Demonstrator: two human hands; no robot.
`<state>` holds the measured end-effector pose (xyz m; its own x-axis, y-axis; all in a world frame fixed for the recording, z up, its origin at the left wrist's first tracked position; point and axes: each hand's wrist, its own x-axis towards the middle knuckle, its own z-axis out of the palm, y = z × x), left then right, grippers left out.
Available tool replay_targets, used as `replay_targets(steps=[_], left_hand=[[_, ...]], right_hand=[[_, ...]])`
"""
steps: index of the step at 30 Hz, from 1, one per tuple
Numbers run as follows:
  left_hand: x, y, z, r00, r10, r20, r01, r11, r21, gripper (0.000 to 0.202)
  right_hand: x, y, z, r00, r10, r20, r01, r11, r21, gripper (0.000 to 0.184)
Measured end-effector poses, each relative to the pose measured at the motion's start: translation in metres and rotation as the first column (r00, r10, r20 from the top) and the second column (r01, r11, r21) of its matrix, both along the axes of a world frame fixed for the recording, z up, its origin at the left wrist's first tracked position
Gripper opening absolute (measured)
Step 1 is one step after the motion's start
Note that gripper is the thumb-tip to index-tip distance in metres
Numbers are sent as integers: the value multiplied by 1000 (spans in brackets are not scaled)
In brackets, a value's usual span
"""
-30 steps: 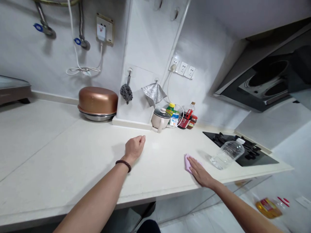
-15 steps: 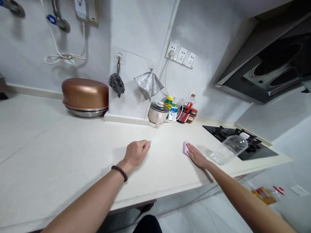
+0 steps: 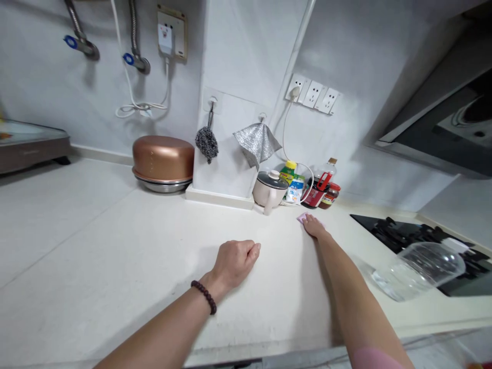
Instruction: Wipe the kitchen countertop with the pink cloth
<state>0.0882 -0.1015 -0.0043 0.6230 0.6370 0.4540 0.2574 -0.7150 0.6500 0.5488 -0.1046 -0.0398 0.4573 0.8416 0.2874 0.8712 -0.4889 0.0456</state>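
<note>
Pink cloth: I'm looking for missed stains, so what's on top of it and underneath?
The right grip lies over the pink cloth, hiding part of it; its far edge shows. White countertop surrounds it, but the patch directly beneath is covered and cannot be seen.

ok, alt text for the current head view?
A person's right hand rests on a pink cloth on a white countertop; the left hand makes a fist. Behind stand a lidded pot and copper-coloured vessel; a clear bottle and black stove are at right.
</note>
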Motion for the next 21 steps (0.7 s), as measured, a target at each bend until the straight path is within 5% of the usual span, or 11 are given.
replay_targets(steps=[4,10,16,21], left_hand=[[1,2,-1,1000,9,-2,-9,1000,1,44],[-1,12,-1,998,67,18,-67,998,-1,43],[-7,21,1,991,132,19,-132,991,-5,42],[-12,28,-3,983,183,3,-183,983,-2,43]], right_hand=[[-24,26,-1,998,5,-70,-8,999,-47,42],[-82,39,-8,972,163,-169,-186,974,-128,66],[-123,1,-16,933,297,-204,-328,935,-135,70],[-110,-58,-18,941,271,-200,-297,949,-109,73]])
